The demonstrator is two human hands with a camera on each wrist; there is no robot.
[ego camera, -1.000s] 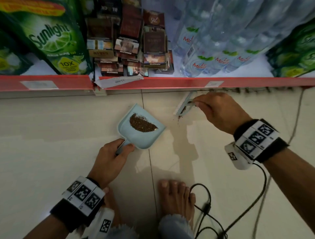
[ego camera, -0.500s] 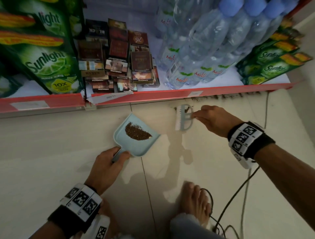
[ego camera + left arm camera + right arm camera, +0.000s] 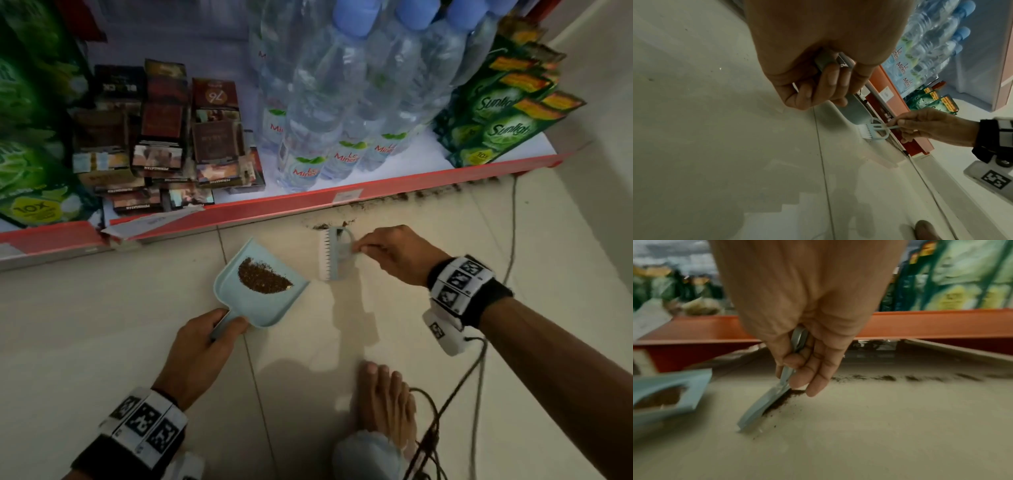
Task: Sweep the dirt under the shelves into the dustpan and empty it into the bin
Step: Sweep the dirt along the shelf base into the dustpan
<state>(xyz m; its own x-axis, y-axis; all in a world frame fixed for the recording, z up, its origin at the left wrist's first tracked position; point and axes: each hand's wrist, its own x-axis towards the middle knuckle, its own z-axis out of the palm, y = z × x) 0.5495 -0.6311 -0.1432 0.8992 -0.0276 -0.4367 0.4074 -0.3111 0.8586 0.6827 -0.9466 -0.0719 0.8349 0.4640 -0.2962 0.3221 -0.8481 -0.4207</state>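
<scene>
A pale blue dustpan lies on the tiled floor with a heap of brown dirt in it. My left hand grips its handle. My right hand pinches the handle of a small blue brush with white bristles, set on the floor just right of the pan. A little dirt lies against the brush. A line of dirt runs along the floor under the red shelf edge, to the right of the brush.
The bottom shelf holds water bottles, dark cartons and green soap packs. My bare foot rests on the floor below the brush, with black cables beside it. A wall closes the right side.
The brush has turned from slanted under the shelf edge to square beside the dustpan, pulling a little dirt out. My head view has swung right and come closer; the dustpan stays put.
</scene>
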